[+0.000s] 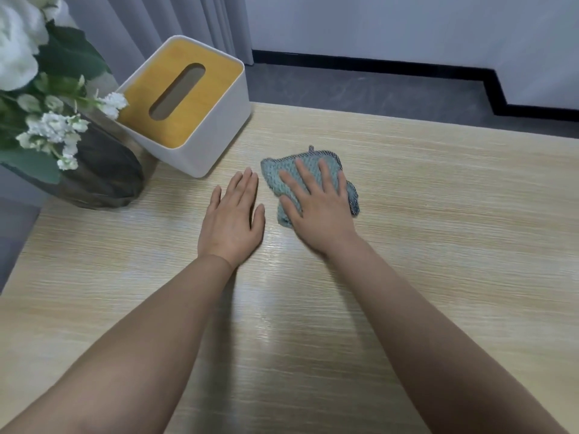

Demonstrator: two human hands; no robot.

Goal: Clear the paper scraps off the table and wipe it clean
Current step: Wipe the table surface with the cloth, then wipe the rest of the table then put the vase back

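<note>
Plainly, the wiping step is in hand: no paper scraps show anywhere on the tabletop [438, 245], so the clearing looks done. The right hand [319, 211] presses flat on a teal cloth [275, 177], fingers straight and spread over it, gripping nothing. The cloth lies near the middle of the tabletop, toward its far edge. The left hand [233, 217] rests just beside it, palm down on the bare wood, fingers straight and together, holding nothing.

The next move, I judge, calls for steady downward pressure while sliding the cloth across the unwiped stretches (the right side looks untouched, though that is hard to tell).

At the far left corner stand a tissue box [188, 120] and a dark vase [103, 180] of white flowers; the vase is cut off by the frame. The tabletop's near edge is out of view.
</note>
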